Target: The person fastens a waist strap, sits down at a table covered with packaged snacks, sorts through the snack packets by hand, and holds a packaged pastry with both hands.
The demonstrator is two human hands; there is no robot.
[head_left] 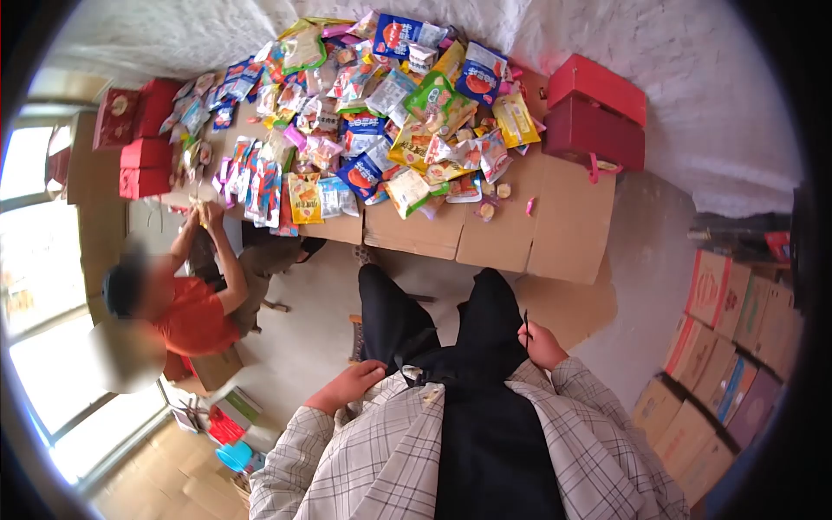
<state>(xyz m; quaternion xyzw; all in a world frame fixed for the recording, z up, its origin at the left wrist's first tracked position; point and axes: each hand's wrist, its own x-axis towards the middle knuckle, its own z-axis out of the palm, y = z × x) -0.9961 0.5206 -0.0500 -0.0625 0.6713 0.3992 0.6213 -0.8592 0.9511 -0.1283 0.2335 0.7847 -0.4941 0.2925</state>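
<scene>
My left hand [349, 386] is at the left front edge of the checked shirt [390, 451], its fingers closed; what they pinch is too small to make out. On the other side, my right hand [543, 345] is closed on a thin black cord [525, 322] that sticks up beside my thigh. Both hands are low, at lap height, apart from each other. Beyond my knees, snack packets [416, 147] in many colours lie heaped on the cardboard-covered table [494, 241].
A person in an orange shirt [195, 316] sits at the table's left end, hands raised together. Red boxes [594, 134] stand at the table's right end, more red boxes [146, 165] at the left. Cartons [693, 364] are stacked at the far right.
</scene>
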